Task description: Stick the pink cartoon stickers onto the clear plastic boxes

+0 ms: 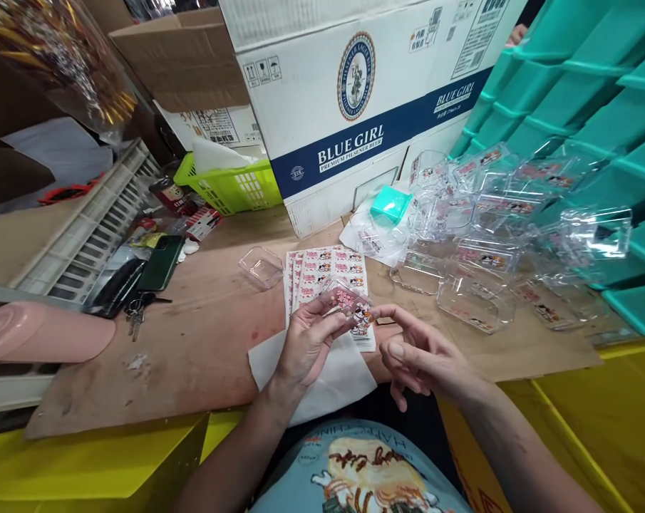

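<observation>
My left hand (305,349) is closed on a small clear plastic box (339,292), thumb in front and fingers behind. A cartoon sticker (360,318) with pink lettering and cats shows on the box. My right hand (426,356) reaches in from the right, its index fingertip at the sticker's edge. The thumb stands apart and the other fingers are loosely bent, with nothing visible in them. Beneath the box lie sticker sheets (314,267) and a white cloth or paper (336,381). Another clear box (261,268) rests left of the sheets.
Several clear stickered boxes (487,256) are heaped on the right, before stacked teal bins (594,92). A beer carton (322,114) stands behind, near a green basket (241,187). Phone (162,262), keys (137,312) and pink bottle (49,331) are left.
</observation>
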### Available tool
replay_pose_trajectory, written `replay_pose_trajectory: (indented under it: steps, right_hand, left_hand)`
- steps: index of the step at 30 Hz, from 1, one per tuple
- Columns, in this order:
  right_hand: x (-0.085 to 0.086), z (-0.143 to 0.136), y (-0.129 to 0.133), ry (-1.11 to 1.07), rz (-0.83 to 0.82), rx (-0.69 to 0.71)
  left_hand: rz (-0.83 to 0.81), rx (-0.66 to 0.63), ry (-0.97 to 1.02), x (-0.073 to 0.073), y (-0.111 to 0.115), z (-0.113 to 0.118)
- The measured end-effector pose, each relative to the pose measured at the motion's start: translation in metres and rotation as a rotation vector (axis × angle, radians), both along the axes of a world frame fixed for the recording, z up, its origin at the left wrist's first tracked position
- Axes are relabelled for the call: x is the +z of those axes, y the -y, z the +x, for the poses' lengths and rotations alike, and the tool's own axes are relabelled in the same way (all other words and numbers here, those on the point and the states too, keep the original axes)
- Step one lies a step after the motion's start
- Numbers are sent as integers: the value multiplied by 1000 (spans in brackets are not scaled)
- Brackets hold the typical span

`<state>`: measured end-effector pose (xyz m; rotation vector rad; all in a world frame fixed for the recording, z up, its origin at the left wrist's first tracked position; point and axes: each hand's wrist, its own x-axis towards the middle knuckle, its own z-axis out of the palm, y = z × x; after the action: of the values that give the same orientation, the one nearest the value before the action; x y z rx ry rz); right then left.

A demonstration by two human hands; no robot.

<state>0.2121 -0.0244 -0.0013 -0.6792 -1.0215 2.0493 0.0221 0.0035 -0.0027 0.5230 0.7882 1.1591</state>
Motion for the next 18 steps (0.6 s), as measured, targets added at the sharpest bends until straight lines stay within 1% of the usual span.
replay_pose_trajectory:
  steps: [10, 18]
  right_hand:
    - [-3, 3, 0, 0, -34, 33]
    - [-4, 3, -3, -13, -40, 38]
  left_hand:
    - [20, -25, -4, -1, 3, -1]
    - [27, -43, -10, 0, 3, 1]
